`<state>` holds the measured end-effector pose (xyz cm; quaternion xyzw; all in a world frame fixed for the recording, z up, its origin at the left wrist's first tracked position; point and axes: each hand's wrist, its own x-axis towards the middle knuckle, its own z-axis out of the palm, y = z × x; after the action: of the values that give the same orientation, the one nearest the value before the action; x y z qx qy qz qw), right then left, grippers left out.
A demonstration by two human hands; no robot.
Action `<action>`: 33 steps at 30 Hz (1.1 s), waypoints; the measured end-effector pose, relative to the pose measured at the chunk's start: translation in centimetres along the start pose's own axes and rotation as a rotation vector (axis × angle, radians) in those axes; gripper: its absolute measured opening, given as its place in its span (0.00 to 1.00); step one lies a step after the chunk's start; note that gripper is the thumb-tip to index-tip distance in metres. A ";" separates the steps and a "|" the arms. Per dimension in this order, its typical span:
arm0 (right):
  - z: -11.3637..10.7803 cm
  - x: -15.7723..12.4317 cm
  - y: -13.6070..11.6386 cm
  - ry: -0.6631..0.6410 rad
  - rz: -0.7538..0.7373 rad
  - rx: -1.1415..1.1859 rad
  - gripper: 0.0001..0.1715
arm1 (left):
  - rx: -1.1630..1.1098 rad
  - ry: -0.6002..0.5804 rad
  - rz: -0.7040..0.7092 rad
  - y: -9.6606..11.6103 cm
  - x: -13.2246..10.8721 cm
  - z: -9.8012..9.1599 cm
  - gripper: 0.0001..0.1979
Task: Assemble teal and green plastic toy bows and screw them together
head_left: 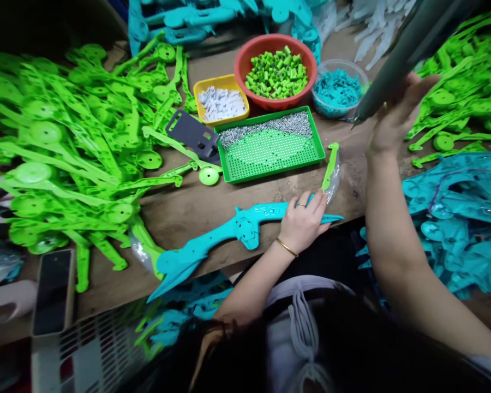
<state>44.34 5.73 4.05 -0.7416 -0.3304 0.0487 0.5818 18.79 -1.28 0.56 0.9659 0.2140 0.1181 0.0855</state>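
My left hand [305,221] lies on a long teal plastic part [229,232] and holds it down on the wooden bench [270,194], fingers curled over its right end. A gold bangle sits on that wrist. My right hand [396,112] is raised at the right, wrapped round a grey power screwdriver [396,60] that slants down from above, its tip pointing at the bench. A small green piece in a clear bag [330,166] lies just beyond my left hand.
A green tray of screws [270,164] sits mid-bench. Behind it are a red bowl of green tubes [245,60], a yellow tub of white bits [200,87] and a clear bowl of teal bits [337,90]. Green parts [65,147] pile at left, teal parts [462,218] at right. A phone [53,292] lies near left.
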 end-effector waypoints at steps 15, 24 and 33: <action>-3.4 -6.1 4.7 0.012 0.272 -0.702 0.13 | -0.054 0.409 -0.146 -4.3 -9.4 -4.3 0.23; 1.2 -8.8 -3.3 -0.482 -0.349 -0.306 0.19 | 0.272 0.162 -0.514 -9.8 -18.8 -5.3 0.35; -9.4 -15.4 -5.3 -0.879 -0.711 -0.560 0.30 | 0.296 -0.119 -0.405 -10.4 -16.1 -11.4 0.28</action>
<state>34.40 -9.98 6.96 -0.6213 -0.7652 0.0640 0.1562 -2.52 2.35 6.16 0.9106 0.4125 0.0090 -0.0227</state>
